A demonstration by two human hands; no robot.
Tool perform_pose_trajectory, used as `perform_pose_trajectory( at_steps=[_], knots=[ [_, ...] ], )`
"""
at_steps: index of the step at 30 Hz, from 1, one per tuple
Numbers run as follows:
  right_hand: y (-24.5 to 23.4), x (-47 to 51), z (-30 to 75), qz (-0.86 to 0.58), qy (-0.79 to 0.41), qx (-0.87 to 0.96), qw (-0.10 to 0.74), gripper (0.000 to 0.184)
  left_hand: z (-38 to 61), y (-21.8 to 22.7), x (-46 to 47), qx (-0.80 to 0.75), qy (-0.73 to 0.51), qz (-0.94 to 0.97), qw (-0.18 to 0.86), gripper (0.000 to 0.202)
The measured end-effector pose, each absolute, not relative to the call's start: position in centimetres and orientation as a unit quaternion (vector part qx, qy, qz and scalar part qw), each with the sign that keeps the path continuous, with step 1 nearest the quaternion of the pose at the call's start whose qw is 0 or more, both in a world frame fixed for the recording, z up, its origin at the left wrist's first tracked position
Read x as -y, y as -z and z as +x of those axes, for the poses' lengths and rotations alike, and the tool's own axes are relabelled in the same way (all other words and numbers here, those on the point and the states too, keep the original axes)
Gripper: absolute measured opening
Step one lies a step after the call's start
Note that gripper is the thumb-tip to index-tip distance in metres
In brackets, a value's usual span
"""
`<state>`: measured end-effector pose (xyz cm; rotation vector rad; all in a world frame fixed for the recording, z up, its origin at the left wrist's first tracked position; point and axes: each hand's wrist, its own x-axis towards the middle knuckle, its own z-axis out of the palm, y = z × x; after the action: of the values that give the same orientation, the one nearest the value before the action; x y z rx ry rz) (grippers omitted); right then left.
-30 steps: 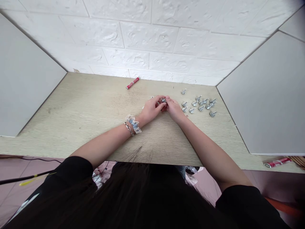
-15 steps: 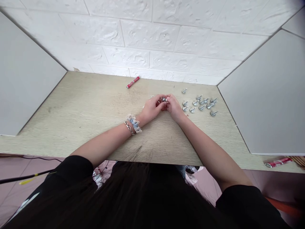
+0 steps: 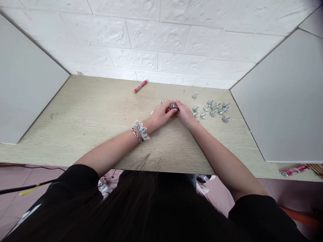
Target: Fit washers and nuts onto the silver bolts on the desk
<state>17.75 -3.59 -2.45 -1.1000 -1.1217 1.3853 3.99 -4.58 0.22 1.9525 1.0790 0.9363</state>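
Note:
Over the middle of the table my left hand (image 3: 161, 112) and my right hand (image 3: 186, 115) meet at the fingertips. Between them is a small shiny metal part (image 3: 174, 106), mostly covered by fingers, so its full shape stays hidden. Thumb and fingers of the left hand pinch it from the left. From the other side, the right hand's closed fingers press against it. Just beyond my left knuckles lies a small metal nut (image 3: 162, 101). A small white piece (image 3: 151, 113) shows beside that hand. To the right lie several metal bolts with broad round bases (image 3: 213, 113).
A red tube (image 3: 140, 86) lies near the white brick wall (image 3: 145, 60). White panels stand at the left (image 3: 27, 80) and right (image 3: 282, 101) of the wooden table (image 3: 88, 111). Another red tube (image 3: 294, 170) rests at the front right edge beside wooden sticks (image 3: 315, 169).
My right fingers have shifted slightly around the metal part, with the thumb raised a little. The nut beyond my left hand shows more fully. The bolts stay put.

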Motion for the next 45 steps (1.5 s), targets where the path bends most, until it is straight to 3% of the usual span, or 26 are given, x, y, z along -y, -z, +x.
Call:
perform_pose_trajectory(
  at_steps=[12, 26, 45],
  knots=[
    [0.8, 4.6, 17.3, -0.437, -0.591, 0.426, 0.528, 0.036, 4.0, 0.0, 4.6, -0.412, -0.376, 0.752, 0.351, 0.030],
    [0.8, 4.1, 17.9, -0.526, -0.543, 0.450, 0.475, 0.061, 4.0, -0.2, 4.5, -0.414, -0.378, 0.740, 0.371, 0.027],
    [0.4, 4.2, 17.8, -0.499, -0.566, 0.456, 0.472, 0.024, 3.9, -1.1, 4.8, -0.470, -0.369, 0.742, 0.304, 0.028]
  ],
)
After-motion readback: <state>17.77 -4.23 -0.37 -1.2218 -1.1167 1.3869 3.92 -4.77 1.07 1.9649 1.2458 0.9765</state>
